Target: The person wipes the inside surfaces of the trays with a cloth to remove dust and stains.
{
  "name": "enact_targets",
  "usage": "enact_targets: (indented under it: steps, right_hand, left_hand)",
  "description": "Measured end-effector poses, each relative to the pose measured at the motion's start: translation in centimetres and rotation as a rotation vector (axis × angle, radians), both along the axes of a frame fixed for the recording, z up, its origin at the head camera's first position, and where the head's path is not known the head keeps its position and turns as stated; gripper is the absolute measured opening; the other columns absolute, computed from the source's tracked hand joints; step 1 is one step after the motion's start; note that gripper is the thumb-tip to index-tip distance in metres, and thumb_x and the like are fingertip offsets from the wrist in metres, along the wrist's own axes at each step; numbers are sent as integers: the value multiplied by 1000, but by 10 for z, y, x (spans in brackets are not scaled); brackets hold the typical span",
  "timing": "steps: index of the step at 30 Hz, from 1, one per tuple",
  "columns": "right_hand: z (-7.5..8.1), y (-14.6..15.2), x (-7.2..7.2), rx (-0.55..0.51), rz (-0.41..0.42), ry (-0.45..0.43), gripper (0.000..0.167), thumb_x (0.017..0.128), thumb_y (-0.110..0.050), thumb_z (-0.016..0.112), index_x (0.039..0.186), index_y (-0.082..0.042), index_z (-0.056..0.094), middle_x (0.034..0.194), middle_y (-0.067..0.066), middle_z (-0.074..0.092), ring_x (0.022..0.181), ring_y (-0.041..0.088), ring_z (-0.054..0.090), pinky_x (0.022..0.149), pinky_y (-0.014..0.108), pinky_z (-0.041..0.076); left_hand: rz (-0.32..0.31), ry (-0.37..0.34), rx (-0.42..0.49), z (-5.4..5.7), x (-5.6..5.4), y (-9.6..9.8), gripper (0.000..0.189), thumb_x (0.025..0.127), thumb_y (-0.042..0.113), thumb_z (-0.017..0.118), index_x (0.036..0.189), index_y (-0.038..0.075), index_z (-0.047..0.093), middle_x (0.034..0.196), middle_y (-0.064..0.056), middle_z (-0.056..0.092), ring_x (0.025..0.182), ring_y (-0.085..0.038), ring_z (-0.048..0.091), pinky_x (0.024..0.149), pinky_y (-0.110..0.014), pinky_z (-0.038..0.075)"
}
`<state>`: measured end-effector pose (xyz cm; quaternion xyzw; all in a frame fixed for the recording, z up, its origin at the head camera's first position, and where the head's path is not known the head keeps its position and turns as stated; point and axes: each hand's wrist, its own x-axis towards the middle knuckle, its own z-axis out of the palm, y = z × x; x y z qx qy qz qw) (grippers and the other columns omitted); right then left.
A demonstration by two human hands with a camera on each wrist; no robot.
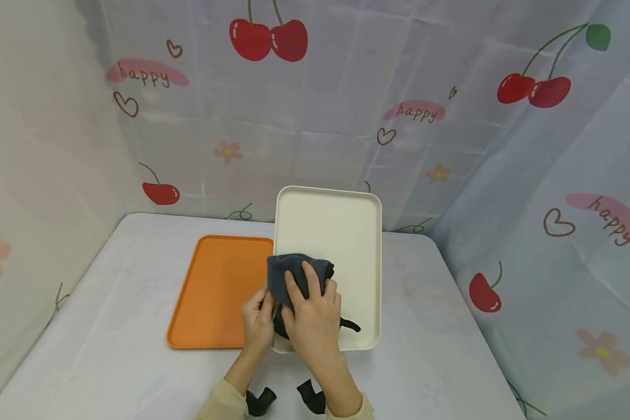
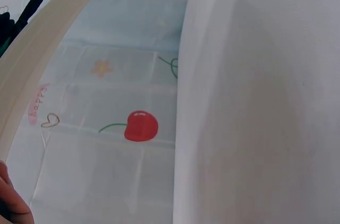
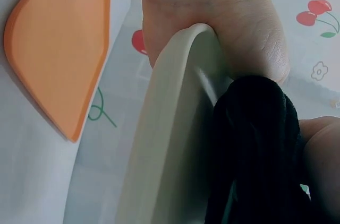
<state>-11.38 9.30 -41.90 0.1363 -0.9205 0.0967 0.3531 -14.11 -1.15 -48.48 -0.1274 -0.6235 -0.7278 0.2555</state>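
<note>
A cream rectangular tray (image 1: 354, 245) stands tipped up over the table, its edge running slanted through the left wrist view (image 2: 48, 49). My left hand (image 1: 256, 329) grips its near left side. On the tray's face my right hand (image 1: 314, 329) holds a bunched dark grey-blue and black cloth (image 1: 279, 281), with spread fingers laid over it. A thin black end (image 1: 350, 324) sticks out to the right of that hand. In the right wrist view the dark cloth (image 3: 260, 144) lies in thick folds close against the tray (image 3: 154, 149). The right palm hides most of the cloth in the head view.
An orange tray (image 1: 217, 297) lies flat on the white table (image 1: 430, 326), partly overlapped by the cream one in the head view. A curtain (image 1: 325, 116) printed with cherries hangs behind and at the sides. Black straps (image 1: 262, 402) show near both wrists.
</note>
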Motion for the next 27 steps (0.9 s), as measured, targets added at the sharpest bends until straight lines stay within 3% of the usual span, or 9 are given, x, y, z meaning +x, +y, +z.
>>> enact_targets:
  steps: [5, 14, 19, 27]
  right_hand:
    - [-1, 0, -1, -4, 6, 4, 49, 74, -22, 81, 122, -20, 71, 137, 14, 55, 89, 36, 49, 63, 36, 38]
    - [-2, 4, -2, -21, 8, -32, 49, 75, -22, 79, 123, -21, 70, 140, 12, 53, 90, 35, 48, 64, 36, 37]
    - [-4, 6, -4, -35, 7, -33, 49, 75, -22, 79, 123, -21, 70, 139, 12, 53, 89, 35, 47, 63, 36, 37]
    - [-3, 7, -5, -43, -6, -40, 50, 75, -22, 80, 123, -21, 70, 139, 12, 53, 90, 35, 48, 64, 36, 37]
  left_hand:
    - [10, 9, -12, -2, -1, -1, 31, 101, -2, 44, 128, -14, 55, 118, -30, 62, 103, 1, 64, 85, -16, 54]
    - [3, 4, -25, -1, -4, -2, 31, 101, -1, 45, 128, -12, 57, 124, -26, 60, 114, 0, 60, 91, -16, 51]
    - [3, -29, -18, 0, -5, -4, 31, 100, 0, 48, 126, -12, 58, 123, -29, 61, 113, 1, 60, 91, -15, 50]
    - [-43, -79, 10, 0, -5, -6, 34, 102, 6, 47, 133, -6, 55, 131, -21, 59, 115, -2, 60, 91, -19, 51]
